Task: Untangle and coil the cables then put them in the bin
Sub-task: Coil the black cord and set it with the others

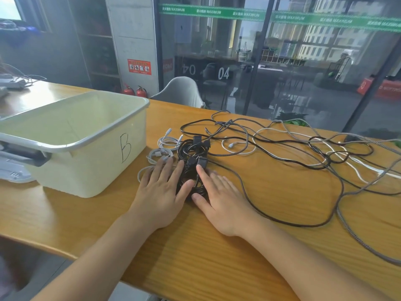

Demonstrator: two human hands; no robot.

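Both hands flat on the table, fingers straight and spread. My left hand [161,187] lies over the left edge of the black coiled bundle [192,153], fingertips reaching the small white coils [161,152] just beside it. My right hand [219,196] presses on the bundle's right side, index finger touching a black plug [201,162]. Neither hand grips anything; fingers are laid on top, not curled round.

The bin [91,135], cream plastic with a "B" on its side, stands on the wooden table [217,246] just left of the bundle. What shows of its inside has no cable in it. Near wall hides the floor of it, though.

Right of my hands the rest is a loose mess: black cables [282,153], a white cable [347,161] and a grey braided cable [351,222] crossing over each other, spread well out toward the table's right edge.

Step, as I judge it: a few cables already coiled and parked beside the bin, the black bundle being squared up or steadied. The tangle is untouched work.

Next move needs either a two-handed scoop under the black bundle to lift it over the bin rim without it springing open, or picking one free end from the tangle and tracing it out. Plugs may snag on crossing loops.
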